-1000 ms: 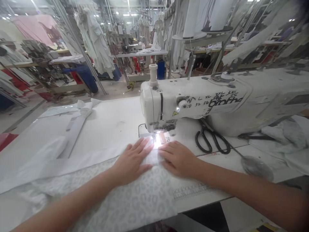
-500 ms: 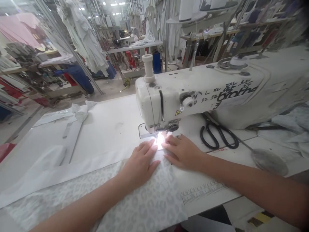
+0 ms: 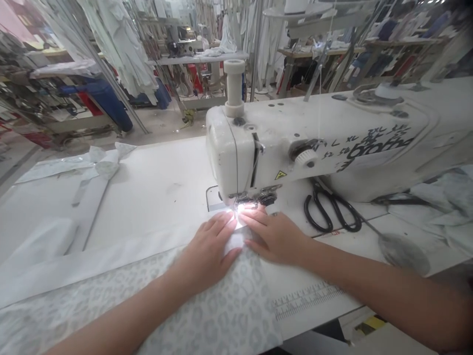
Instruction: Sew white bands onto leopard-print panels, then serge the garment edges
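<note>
A pale fabric piece with a grey leopard print (image 3: 218,315) lies under my hands and runs to the lower left, with a plain white strip (image 3: 121,264) along its far edge. My left hand (image 3: 209,251) rests flat on it, fingers stretched toward the lit needle area and thumb apart. From the right, my right hand (image 3: 275,236) presses down with extended fingers, their tips beside the presser foot. Both hands are open. Over them stands the head of a white sewing machine (image 3: 229,158). Glare and fingers hide the exact stitching spot.
Black-handled scissors (image 3: 332,209) lie under the machine arm, near a round grey metal piece (image 3: 404,252) on a rod. A printed ruler scale (image 3: 310,301) runs along the table's front. Fabric scraps (image 3: 105,162) lie at the table's left; more cloth (image 3: 439,197) is at right.
The view has shifted, so the machine head looks larger and its arm sits further right. My right fingertips are closer to my left ones at the needle. My left hand stays flat on the fabric.
</note>
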A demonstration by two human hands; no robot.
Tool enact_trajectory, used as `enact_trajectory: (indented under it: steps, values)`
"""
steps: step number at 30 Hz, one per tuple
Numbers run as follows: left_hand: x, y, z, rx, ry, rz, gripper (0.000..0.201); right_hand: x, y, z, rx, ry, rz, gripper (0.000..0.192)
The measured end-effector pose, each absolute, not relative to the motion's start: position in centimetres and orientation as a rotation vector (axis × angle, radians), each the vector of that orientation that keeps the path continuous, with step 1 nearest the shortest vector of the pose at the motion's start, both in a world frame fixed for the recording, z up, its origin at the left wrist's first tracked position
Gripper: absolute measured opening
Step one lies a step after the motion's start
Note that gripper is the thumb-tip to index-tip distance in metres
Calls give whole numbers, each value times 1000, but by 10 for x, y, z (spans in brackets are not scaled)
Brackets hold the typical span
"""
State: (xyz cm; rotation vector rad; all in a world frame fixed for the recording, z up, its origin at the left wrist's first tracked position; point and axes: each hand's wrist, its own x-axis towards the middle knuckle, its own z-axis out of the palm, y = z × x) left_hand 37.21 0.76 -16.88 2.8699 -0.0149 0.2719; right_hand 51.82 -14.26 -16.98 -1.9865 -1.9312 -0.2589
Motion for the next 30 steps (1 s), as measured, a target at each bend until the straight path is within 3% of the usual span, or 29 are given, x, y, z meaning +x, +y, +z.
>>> enact_trajectory:
  steps: [15, 30]
  values:
    - [371, 1, -170, 2923, 31, 249, 46, 519, -149, -168, -2039, -1987, -159, 44]
    - [372, 0, -167, 2892, 27, 234, 44, 532, -153, -165, -1995, -1932, -217, 29]
